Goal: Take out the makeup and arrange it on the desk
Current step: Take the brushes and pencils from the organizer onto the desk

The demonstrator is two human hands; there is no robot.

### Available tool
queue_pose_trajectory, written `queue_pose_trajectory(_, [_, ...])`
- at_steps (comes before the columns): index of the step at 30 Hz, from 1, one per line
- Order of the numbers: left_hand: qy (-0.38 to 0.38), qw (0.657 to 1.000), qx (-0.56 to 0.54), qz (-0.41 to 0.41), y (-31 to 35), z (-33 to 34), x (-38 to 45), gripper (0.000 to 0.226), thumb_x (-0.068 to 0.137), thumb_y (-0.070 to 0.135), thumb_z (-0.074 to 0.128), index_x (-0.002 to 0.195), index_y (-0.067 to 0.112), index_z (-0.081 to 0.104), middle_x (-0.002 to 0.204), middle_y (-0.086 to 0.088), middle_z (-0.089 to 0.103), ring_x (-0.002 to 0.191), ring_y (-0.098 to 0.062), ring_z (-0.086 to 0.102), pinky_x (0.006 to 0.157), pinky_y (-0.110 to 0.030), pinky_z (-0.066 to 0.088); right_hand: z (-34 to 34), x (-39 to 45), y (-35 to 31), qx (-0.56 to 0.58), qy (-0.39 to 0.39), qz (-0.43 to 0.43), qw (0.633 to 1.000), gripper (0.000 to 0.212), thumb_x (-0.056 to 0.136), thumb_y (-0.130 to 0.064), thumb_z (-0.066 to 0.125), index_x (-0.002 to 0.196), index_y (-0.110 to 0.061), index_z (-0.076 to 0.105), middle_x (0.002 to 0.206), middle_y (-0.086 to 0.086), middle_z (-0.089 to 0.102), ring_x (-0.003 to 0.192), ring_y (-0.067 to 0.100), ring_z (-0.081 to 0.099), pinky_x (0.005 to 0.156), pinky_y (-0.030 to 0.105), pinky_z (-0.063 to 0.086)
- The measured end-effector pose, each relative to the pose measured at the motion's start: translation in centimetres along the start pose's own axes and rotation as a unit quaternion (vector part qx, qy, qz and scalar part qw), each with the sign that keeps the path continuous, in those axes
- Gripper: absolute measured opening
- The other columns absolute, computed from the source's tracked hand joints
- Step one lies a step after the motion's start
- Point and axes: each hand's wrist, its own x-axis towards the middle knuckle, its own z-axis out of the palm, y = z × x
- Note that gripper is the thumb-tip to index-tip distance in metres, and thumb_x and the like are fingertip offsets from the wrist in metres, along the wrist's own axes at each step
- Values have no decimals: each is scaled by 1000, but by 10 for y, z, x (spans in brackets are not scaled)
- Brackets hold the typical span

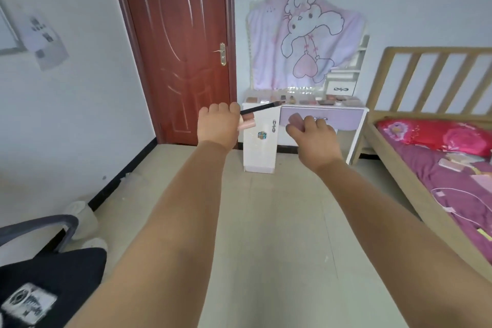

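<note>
Left hand (218,125) is gripping two makeup items at once, fingers curled round a thin black pencil (259,108) that is sticking out to the right and a short pink tube (246,123) poking out below it; right hand (310,132) is holding nothing, fingers loosely bent and reaching toward the purple drawer (322,118) of the dressing table. Both hands are appearing in front of the table from here, and how far they are from it cannot be told. The worktop (306,103) at the far side is already carrying a row of small compacts and pots (335,100), too blurred to name singly. Likely risks: two items in one grip are loose, so the pink tube is probably the one slipping first and dropping to the tiled floor (266,221); the long pencil tip is leading, so it could be knocking the small pots already on the worktop when it is being set down; crowded row is leaving little bare surface, so a round tube could be rolling off the near edge. Room for moving: floor between the person and the table is open; the red door (181,48) is closing off the left, the bed frame (399,141) is standing just beside the table on the right, and a chair arm (40,226) is sitting near left, so approaching straight ahead looks safest.
</note>
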Motion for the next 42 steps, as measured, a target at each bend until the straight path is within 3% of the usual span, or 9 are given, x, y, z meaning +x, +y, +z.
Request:
queue_pose_trajectory(2, [24,999,-2,25,8,21,42,34,71,17,70,100,8,57,90,-8,63,83,-26,60,73,-31,43,29,19,23,-5,4,16,1000,57,12,11,71,66,-10,64,53,12,49,39,22,39,43,21,26])
queue_pose_trajectory(5, [-20,998,-5,65,27,66,103,34,87,10,49,121,6,44,109,-10,56,101,-30,52,84,-34,36,82,47,62,-30,-1,37,999,61,10,9,72,67,-11,66,53,12,50,39,26,46,38,22,34])
queue_pose_trajectory(9, [20,997,-1,72,54,116,188,27,87,11,50,113,9,48,102,-7,57,97,-28,54,78,-32,34,155,97,119,-58,5,51,997,61,9,7,75,66,-11,67,55,14,53,41,29,51,37,23,40])
queue_pose_trajectory(13, [-23,997,-14,72,90,167,277,31,90,15,43,120,8,41,114,-8,54,106,-28,50,86,-32,34,240,143,174,-40,-7,42,998,61,13,4,79,71,-12,69,56,14,54,42,30,52,38,27,44])
queue_pose_trajectory(19, [-36,997,-11,67,124,226,411,32,90,17,45,120,8,41,114,-8,54,105,-27,51,86,-32,36,337,238,250,-24,17,48,998,53,17,5,76,66,-12,67,54,10,52,39,25,48,37,20,36])
queue_pose_trajectory(28, [-88,993,16,77,142,369,578,30,89,15,48,117,8,42,109,-8,55,94,-26,50,77,-30,32,526,335,300,23,-17,65,997,55,18,9,74,69,-10,64,55,12,51,38,26,45,39,18,28])
queue_pose_trajectory(35, [-73,993,12,95,136,479,753,30,89,12,47,118,8,41,109,-7,55,99,-25,53,71,-29,24,656,443,353,-17,-26,79,996,56,13,7,72,65,-12,65,53,10,51,37,26,45,36,18,29])
queue_pose_trajectory(39, [-57,992,26,107,154,527,824,36,75,26,68,105,12,54,91,-3,61,78,-20,57,64,-27,25,725,476,380,-20,-46,77,996,54,14,10,68,64,-11,65,52,10,49,37,23,40,37,18,28])
queue_pose_trajectory(42, [-106,984,-3,144,185,586,863,30,87,16,53,114,9,45,103,-6,57,87,-23,53,68,-29,25,785,482,403,-22,-78,91,993,53,14,10,68,63,-10,64,52,10,49,39,19,31,40,18,24])
